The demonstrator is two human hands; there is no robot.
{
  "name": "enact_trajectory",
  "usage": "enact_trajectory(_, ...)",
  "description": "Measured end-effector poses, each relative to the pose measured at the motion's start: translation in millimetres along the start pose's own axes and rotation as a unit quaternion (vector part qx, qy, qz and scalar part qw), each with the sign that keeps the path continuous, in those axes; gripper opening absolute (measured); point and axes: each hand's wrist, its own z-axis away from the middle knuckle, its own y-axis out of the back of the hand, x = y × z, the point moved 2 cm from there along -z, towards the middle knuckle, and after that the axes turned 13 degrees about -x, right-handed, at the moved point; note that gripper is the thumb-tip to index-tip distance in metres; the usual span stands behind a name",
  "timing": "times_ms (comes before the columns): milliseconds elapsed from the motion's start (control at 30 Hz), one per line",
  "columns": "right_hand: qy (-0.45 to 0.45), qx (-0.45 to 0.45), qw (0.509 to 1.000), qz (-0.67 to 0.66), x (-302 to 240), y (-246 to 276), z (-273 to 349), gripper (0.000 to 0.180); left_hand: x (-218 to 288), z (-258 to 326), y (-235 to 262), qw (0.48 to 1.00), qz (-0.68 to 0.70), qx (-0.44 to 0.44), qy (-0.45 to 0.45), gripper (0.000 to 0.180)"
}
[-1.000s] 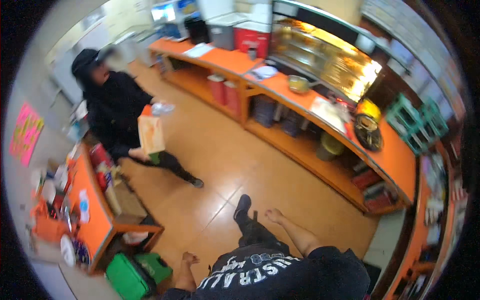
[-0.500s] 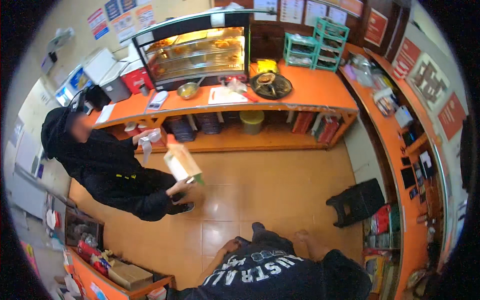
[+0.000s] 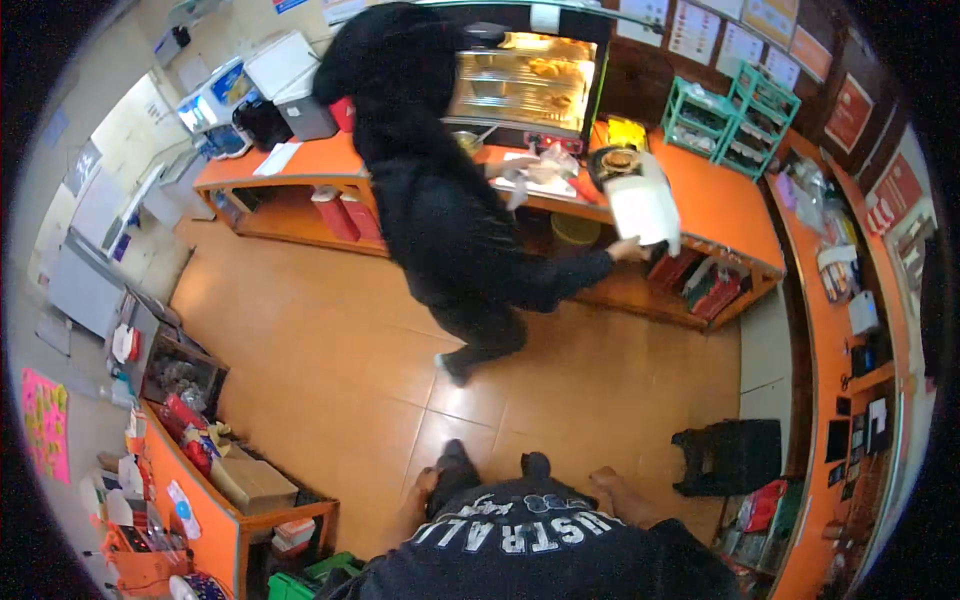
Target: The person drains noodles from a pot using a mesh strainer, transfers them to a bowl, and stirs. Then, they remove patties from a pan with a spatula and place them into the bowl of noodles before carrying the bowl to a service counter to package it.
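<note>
My left hand (image 3: 427, 480) and my right hand (image 3: 601, 479) hang low beside my dark printed shirt (image 3: 520, 540), above the orange tiled floor (image 3: 330, 340). Neither hand touches anything, and the fingers are too small to make out. My dark shoes (image 3: 455, 458) show between the hands. In front of me a person in black clothes (image 3: 440, 210) leans toward the orange counter (image 3: 730, 210), and that person's hand holds a white paper bag (image 3: 645, 208).
A lit glass display case (image 3: 525, 85) with food stands on the counter, with green crates (image 3: 725, 120) to its right. A black stool (image 3: 728, 455) stands at my right. An orange table (image 3: 215, 510) with clutter and a cardboard box (image 3: 250, 482) is at my left.
The view has swung round. The person in black has moved from the left across to the counter, carrying the paper bag to the right. My hands stay low at my sides.
</note>
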Motion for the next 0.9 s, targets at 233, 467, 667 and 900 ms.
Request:
enact_trajectory(233,0.049,0.027,0.992,-0.113,-170.2,8.9,-33.6,0.032,-82.4,36.7,55.5,0.925,0.356,0.099,0.085,0.037)
enact_trajectory(467,0.1,0.151,0.958,0.222,-370.1,-71.2,-90.3,0.044,-148.3,74.5,154.9,0.725,0.651,0.188,0.122,0.044)
enact_trajectory(667,0.195,0.06,0.975,0.092,-448.3,-30.9,-116.4,0.041,-161.2,42.0,252.8,0.758,0.617,0.149,0.15,0.03)
enact_trajectory(900,0.072,0.016,0.996,-0.043,-449.1,-8.0,-157.8,0.037,-134.4,-52.6,425.9,0.879,0.461,0.077,0.095,0.024)
